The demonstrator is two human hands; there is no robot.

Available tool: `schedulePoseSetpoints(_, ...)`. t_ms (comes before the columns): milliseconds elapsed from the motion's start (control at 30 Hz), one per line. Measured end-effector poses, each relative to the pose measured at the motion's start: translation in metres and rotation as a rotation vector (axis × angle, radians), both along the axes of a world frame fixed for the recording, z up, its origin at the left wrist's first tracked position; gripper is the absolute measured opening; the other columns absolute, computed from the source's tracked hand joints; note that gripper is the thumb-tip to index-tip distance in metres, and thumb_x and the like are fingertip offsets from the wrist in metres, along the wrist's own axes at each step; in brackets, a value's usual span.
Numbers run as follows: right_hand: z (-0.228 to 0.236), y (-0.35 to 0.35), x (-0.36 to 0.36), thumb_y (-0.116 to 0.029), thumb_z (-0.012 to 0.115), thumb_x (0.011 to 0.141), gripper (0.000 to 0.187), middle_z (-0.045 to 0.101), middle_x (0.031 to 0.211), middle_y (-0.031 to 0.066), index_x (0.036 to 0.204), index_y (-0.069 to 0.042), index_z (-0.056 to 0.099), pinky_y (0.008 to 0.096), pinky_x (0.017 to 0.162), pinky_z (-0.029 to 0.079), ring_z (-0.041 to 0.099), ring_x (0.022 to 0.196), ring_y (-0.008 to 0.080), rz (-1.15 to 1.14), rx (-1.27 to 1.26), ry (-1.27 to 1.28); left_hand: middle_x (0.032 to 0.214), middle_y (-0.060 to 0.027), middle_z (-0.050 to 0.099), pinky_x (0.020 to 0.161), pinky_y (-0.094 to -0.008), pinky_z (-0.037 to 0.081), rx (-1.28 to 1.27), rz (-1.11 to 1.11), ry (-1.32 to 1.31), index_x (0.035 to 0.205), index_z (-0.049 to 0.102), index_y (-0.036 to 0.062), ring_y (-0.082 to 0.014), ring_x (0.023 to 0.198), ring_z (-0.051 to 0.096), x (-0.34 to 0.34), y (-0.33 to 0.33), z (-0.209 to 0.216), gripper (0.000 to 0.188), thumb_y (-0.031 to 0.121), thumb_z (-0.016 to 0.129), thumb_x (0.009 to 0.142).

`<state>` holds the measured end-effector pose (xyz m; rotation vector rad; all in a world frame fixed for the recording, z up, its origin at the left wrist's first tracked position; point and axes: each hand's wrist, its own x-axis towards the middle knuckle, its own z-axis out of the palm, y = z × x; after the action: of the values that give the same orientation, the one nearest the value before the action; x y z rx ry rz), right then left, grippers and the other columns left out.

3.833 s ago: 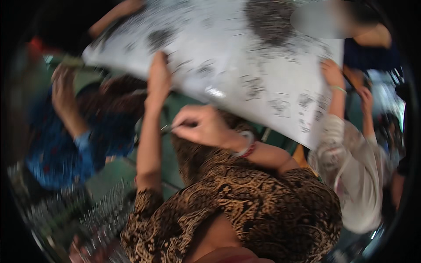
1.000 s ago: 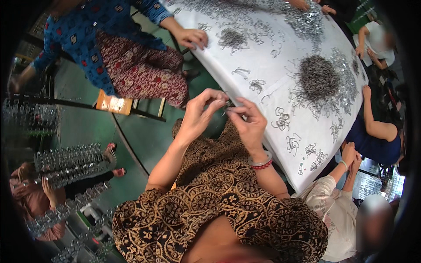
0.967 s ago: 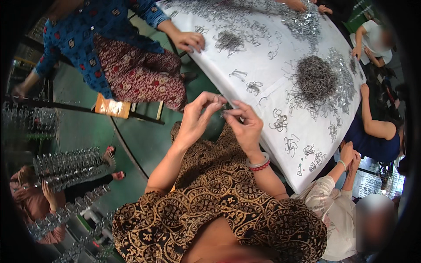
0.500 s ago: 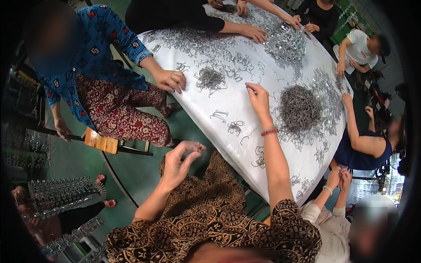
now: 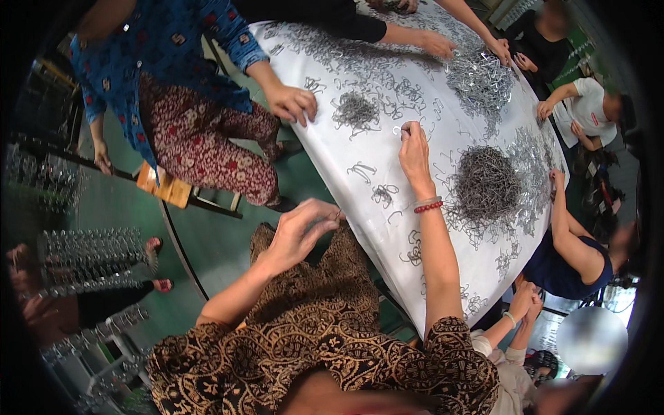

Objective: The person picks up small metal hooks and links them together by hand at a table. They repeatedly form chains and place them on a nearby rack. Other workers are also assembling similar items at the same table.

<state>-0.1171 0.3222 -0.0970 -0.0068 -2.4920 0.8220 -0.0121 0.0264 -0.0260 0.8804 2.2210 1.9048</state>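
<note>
My left hand (image 5: pixel 301 234) is over my lap, just off the table's near edge. Its thumb and fingers come together in a pinch; whatever lies between the tips is too small to make out. Above the white-covered table (image 5: pixel 360 214), my right hand (image 5: pixel 416 158) is pinched too, a red bead bracelet (image 5: pixel 428 205) on its wrist. A tiny curved bit shows at its fingertips, not clear enough to name. A small heap of grey bent wire hooks (image 5: pixel 356 111) lies beyond it, a few loose hooks (image 5: pixel 361 171) to its left, and a large dark heap (image 5: pixel 488 182) to its right.
Shiny metal pieces (image 5: pixel 481 79) form another pile at the far side. Several people work around the table; one person's hand (image 5: pixel 292 104) rests on its left edge. A wooden stool (image 5: pixel 163 185) and racks of hanging metal parts (image 5: pixel 90 252) stand on the left.
The view has shifted, so the table and people sit differently in it. My left hand has come nearer the table edge. My right hand stays over the table, still pinched.
</note>
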Motion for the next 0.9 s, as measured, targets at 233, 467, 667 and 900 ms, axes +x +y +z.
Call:
schedulePoseSetpoints(233, 0.09, -0.078, 0.095, -0.006, 0.064, 0.091, 0.014, 0.06, 0.079, 0.0023, 0.102, 0.0, 0.057, 0.0235, 0.061, 0.044, 0.053, 0.071, 0.0078, 0.348, -0.484, -0.383, 0.098, -0.0101, 0.069, 0.076, -0.0307, 0.053, -0.11, -0.01, 0.117, 0.099, 0.061, -0.001, -0.0184, 0.088, 0.066, -0.004, 0.004, -0.011, 0.011, -0.001, 0.065, 0.089)
schedulePoseSetpoints(467, 0.123, -0.1, 0.123, -0.001, 0.065, 0.09, 0.003, 0.059, 0.08, 0.0001, 0.091, 0.002, 0.065, 0.0205, 0.057, 0.041, 0.05, 0.067, 0.0041, 0.529, -0.487, -0.474, 0.084, -0.0102, 0.065, 0.078, -0.0389, 0.045, -0.088, 0.056, 0.254, 0.093, 0.06, 0.0033, -0.0303, 0.081, 0.061, 0.001, 0.003, -0.012, 0.013, 0.009, 0.07, 0.086)
schedulePoseSetpoints(667, 0.118, -0.098, 0.125, -0.004, 0.065, 0.089, 0.013, 0.058, 0.078, 0.0017, 0.1, 0.0, 0.072, 0.023, 0.057, 0.04, 0.052, 0.066, 0.008, 0.541, -0.597, -0.488, 0.084, -0.0097, 0.065, 0.078, -0.0392, 0.044, -0.14, 0.046, 0.226, 0.094, 0.06, 0.0031, -0.0298, 0.082, 0.061, 0.003, 0.0, -0.02, 0.014, 0.008, 0.069, 0.086)
schedulePoseSetpoints(900, 0.115, -0.112, 0.144, 0.002, 0.071, 0.083, 0.025, 0.067, 0.083, 0.006, 0.108, 0.001, 0.067, 0.0226, 0.064, 0.053, 0.063, 0.072, 0.0096, 0.331, -0.808, -0.391, 0.113, -0.0126, 0.069, 0.094, -0.0345, 0.047, 0.232, 0.182, -0.162, 0.112, 0.06, -0.002, -0.0213, 0.113, 0.063, -0.001, 0.004, -0.026, 0.024, 0.002, 0.064, 0.088)
